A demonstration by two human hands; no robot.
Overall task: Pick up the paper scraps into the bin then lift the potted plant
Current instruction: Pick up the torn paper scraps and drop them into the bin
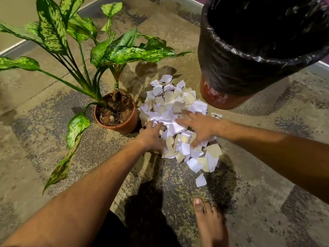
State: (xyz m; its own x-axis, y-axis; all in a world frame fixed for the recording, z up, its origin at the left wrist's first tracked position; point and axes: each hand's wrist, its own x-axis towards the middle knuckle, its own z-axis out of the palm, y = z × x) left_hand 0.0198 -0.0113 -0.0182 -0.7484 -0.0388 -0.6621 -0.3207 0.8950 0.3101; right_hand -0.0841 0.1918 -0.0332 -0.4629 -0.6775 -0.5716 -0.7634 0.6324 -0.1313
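Note:
A heap of white and tan paper scraps (175, 102) lies on the carpet in the middle of the head view. My left hand (151, 136) rests on the heap's left edge, fingers spread and partly buried in scraps. My right hand (199, 126) lies flat on top of the heap, fingers apart. Neither hand has closed around anything. Just left of the heap stands the potted plant (116, 113), a terracotta pot with long green speckled leaves. The bin (249, 68), lined with a black bag, stands at the upper right, close behind the heap.
A loose white scrap (200, 180) lies apart, nearer to me. My bare foot (208, 221) stands on the carpet below the heap. The plant's leaves (74, 129) spread wide to the left and toward me. A wall base runs along the far edge.

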